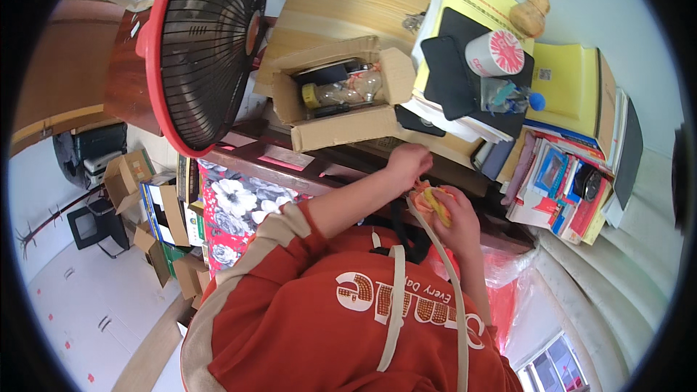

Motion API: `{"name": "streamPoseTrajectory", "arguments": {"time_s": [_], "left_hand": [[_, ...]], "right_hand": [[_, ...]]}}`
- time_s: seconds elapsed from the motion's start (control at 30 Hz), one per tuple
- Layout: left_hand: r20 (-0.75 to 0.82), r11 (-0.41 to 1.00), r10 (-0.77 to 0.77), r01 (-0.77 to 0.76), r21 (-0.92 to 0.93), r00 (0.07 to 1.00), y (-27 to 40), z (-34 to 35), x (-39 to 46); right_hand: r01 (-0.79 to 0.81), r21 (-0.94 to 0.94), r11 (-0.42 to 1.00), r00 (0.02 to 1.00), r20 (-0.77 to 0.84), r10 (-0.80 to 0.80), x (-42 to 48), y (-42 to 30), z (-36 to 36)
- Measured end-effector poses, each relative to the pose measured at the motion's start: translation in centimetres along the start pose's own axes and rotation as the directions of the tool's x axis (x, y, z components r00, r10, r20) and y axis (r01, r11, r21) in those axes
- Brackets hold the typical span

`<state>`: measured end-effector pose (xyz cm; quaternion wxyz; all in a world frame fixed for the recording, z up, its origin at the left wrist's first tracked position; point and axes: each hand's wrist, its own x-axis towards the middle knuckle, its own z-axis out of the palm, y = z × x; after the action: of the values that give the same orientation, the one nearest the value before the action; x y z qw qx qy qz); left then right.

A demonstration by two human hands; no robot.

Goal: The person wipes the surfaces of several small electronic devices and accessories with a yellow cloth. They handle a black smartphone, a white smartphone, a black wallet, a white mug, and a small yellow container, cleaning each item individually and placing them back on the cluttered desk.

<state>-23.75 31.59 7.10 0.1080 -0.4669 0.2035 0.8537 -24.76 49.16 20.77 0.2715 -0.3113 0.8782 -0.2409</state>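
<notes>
My right hand (458, 223) is wrapped around a soft orange and yellow bundle (435, 204), possibly yarn or cloth. Just above and to the left of it, my left hand (408, 166) has its fingers curled together. Its fingertips appear to pinch a thin reddish end of the bundle, though the exact grip is partly hidden. Both hands are in front of my chest, near the table's front edge. A beige cord (435, 234) of my red hoodie hangs up close to the bundle. Beyond my left hand stands an open cardboard box (343, 133) holding a clear plastic bottle (337, 93) with a yellow cap.
A large red-rimmed fan (209, 38) stands at the left. Right of the box, a black phone (447, 76), a paper cup (494, 53) and a small plastic bottle (506, 97) rest on stacked papers. Books (566, 185) pile up farther right. Flowered fabric (239, 201) lies below the fan.
</notes>
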Motion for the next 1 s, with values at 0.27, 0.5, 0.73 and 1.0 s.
{"name": "streamPoseTrajectory", "arguments": {"time_s": [0.27, 0.5, 0.73, 1.0], "left_hand": [[0.546, 0.252, 0.533, -0.737, 0.627, 0.647, 14.8, -1.9, -15.4], [0.481, -0.536, 0.739, -0.020, 0.844, 0.473, 21.7, -6.3, -11.0], [0.426, -0.576, 0.769, 0.227, 0.785, 0.476, 20.7, -5.7, -7.1], [0.532, -0.686, 0.700, 0.245, 0.685, 0.476, 21.0, -6.2, -5.6]], "right_hand": [[0.098, 0.016, 0.995, 0.995, -0.013, -0.098, 2.7, -1.7, -0.5], [0.173, 0.029, 0.985, 0.985, -0.015, -0.172, 4.3, -3.5, -1.0], [0.157, 0.034, 0.987, 0.987, 0.011, -0.157, 4.0, -3.9, -0.7], [0.165, 0.033, 0.986, 0.986, -0.016, -0.165, 3.5, -3.8, -1.0]]}}
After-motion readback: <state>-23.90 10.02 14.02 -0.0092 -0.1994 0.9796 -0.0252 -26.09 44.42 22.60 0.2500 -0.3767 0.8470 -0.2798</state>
